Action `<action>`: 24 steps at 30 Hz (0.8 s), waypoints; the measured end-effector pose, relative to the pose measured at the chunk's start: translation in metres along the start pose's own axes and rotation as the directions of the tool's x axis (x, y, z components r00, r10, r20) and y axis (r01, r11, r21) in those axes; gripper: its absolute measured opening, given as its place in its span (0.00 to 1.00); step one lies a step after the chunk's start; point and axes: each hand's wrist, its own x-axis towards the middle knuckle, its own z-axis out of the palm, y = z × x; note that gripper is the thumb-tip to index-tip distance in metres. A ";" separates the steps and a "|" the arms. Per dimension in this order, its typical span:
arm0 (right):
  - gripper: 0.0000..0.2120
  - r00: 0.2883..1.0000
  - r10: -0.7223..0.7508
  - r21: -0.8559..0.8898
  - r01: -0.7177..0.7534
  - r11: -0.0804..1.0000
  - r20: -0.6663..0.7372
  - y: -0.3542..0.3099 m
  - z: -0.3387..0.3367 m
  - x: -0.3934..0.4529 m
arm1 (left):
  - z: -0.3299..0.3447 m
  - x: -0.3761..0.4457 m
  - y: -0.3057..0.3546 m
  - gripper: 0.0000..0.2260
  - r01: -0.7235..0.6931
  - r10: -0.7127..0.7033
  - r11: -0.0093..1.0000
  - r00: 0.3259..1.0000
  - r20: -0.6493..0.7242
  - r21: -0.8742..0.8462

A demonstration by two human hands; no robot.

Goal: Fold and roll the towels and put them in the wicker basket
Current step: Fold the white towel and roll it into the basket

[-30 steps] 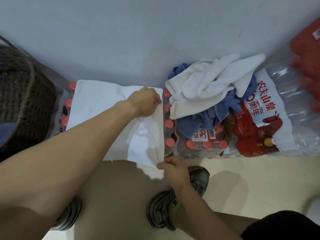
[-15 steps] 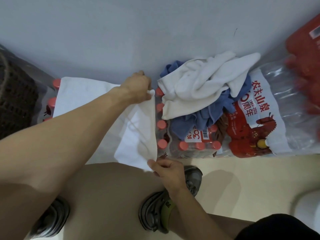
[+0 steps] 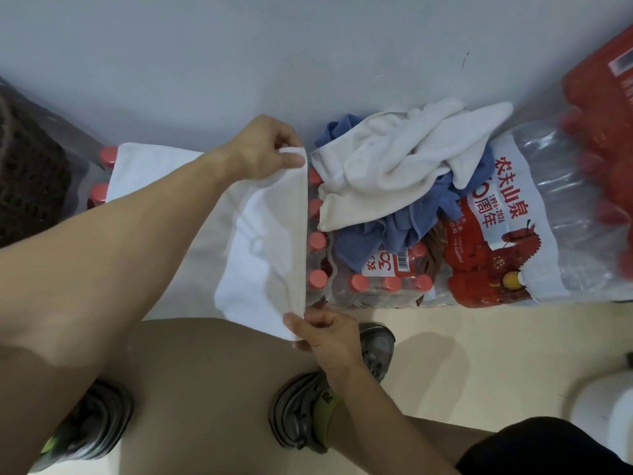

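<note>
A white towel (image 3: 260, 248) lies spread over a pack of red-capped bottles. My left hand (image 3: 263, 149) pinches its far right corner and my right hand (image 3: 325, 334) pinches its near right corner, so the right edge stands lifted off the bottles. To the right, a heap of white towels (image 3: 394, 166) and blue towels (image 3: 394, 231) rests on another bottle pack. The dark wicker basket (image 3: 27, 186) shows only partly at the left edge.
Shrink-wrapped bottle packs (image 3: 376, 282) line the grey wall (image 3: 239, 56); a larger pack with a red and white label (image 3: 496, 234) sits to the right. My knee (image 3: 205, 389) and shoes are below the towel, on a beige floor (image 3: 479, 354).
Both hands have lifted the towel's right edge off the bottles and begun drawing it up and left. The view has shifted, pushing the basket further out at the left.
</note>
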 end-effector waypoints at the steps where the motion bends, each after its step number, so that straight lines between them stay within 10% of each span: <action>1: 0.14 1.000 0.020 0.022 -0.020 1.000 -0.015 0.000 -0.001 0.000 | 0.003 -0.001 -0.001 0.06 -0.003 0.001 0.999 0.999 -0.038 -0.037; 9: 0.09 0.989 0.143 -0.189 -0.134 0.973 0.034 -0.026 -0.015 0.011 | 0.030 -0.016 -0.009 0.12 -0.069 0.084 0.996 0.949 -0.304 0.062; 13: 0.15 0.961 0.278 -0.784 -0.170 0.597 0.003 -0.061 -0.016 0.007 | 0.019 -0.057 -0.025 0.13 0.002 0.125 0.970 0.856 -0.502 0.245; 17: 0.14 0.978 -0.202 -0.876 0.135 0.463 0.044 -0.110 0.008 0.016 | 0.021 -0.108 -0.030 0.14 0.196 -0.004 0.947 0.800 -0.599 0.255; 20: 0.09 0.764 -0.642 -0.747 0.462 0.478 0.062 -0.130 0.040 0.030 | 0.027 -0.143 -0.035 0.21 0.279 -0.043 0.898 0.825 -0.563 0.341; 24: 0.20 0.729 -0.583 -0.746 0.599 0.290 0.358 -0.115 0.054 0.059 | 0.026 -0.193 -0.070 0.33 0.358 -0.223 0.765 0.927 -0.301 0.536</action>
